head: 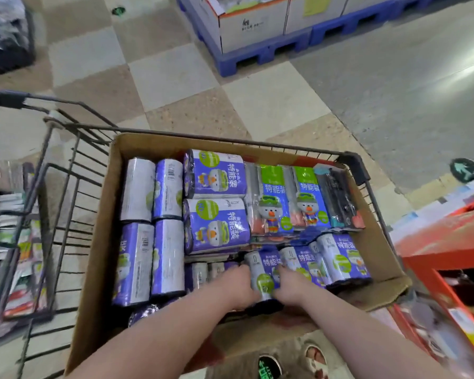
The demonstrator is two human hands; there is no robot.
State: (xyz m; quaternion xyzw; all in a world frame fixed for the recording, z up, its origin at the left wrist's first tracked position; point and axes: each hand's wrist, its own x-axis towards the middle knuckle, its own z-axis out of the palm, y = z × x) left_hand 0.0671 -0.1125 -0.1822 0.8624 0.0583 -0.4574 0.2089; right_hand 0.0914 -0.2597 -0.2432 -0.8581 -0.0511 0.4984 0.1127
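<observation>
item: trash-bag roll pack [263, 277] | look: purple-white wrapper, green round label, dark roll ends | pose: lengthwise, end toward viewer | place: cardboard box [112, 170] near side, beside like packs | state: gripped between left hand [241, 285] and right hand [290, 287]

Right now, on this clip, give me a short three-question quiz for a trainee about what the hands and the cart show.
1. True or false: the left hand and the right hand both grip one purple roll pack.
2. The cardboard box sits in: A) a wire cart, B) a desk drawer, C) a sink.
3. What colour is the pallet under the cartons across the floor?
Key: 1 true; 2 A; 3 blue.
</observation>
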